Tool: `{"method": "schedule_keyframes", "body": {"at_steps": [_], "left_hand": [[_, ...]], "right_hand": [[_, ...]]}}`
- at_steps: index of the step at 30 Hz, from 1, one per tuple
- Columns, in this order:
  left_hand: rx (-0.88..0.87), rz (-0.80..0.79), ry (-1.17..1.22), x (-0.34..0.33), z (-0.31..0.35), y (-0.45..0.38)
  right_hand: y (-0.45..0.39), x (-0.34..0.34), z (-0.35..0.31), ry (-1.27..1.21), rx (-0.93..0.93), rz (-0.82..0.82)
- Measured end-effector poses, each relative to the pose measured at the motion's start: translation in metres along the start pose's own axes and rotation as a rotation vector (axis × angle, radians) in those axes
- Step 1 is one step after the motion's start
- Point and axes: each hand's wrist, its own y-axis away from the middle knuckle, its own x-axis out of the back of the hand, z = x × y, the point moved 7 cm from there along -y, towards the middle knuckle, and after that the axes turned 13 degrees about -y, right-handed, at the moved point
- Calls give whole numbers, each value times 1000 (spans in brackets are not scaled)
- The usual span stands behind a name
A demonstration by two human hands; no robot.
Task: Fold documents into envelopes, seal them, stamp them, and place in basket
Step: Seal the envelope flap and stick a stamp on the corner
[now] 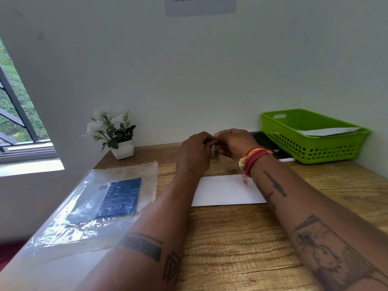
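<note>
Centre frame: left hand (196, 151) and right hand (235, 143) meet fingertip to fingertip, perhaps pinching something small; the grip cannot be told. They hide part of the white envelope (225, 191) on the grained wooden table (241, 238). Crinkled plastic sleeve (94, 202) lower left; perforated green basket (312, 135) upper right.

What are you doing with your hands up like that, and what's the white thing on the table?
A person sits at a wooden desk with a white envelope lying flat on it. The left hand and right hand meet just above and beyond it, pinching something too small to make out. Another white envelope already lies in the green basket at the back right.
</note>
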Motion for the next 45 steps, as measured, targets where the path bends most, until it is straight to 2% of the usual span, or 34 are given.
{"method": "schedule_keyframes", "body": {"at_steps": [4, 7, 14, 20, 30, 38, 42, 45], "left_hand": [[6, -5, 48, 2, 4, 2], [1, -93, 29, 0, 12, 5], [-254, -463, -45, -30, 72, 32], [-421, -549, -119, -50, 94, 49], [-278, -492, 38, -51, 89, 47], [65, -472, 423, -49, 75, 41], [-54, -515, 354, -48, 82, 43], [-132, -545, 296, -49, 86, 46]], "right_hand": [[-4, 21, -17, 141, 128, 29], [4, 35, -27, 278, 190, -16], [45, 88, -30, 598, 188, -187], [72, 135, -22, 664, 120, -164], [85, 126, -28, 498, 182, -124], [92, 117, -21, 525, 80, -170], [91, 123, -34, 525, 200, -81], [93, 118, -35, 533, 234, -138]]}}
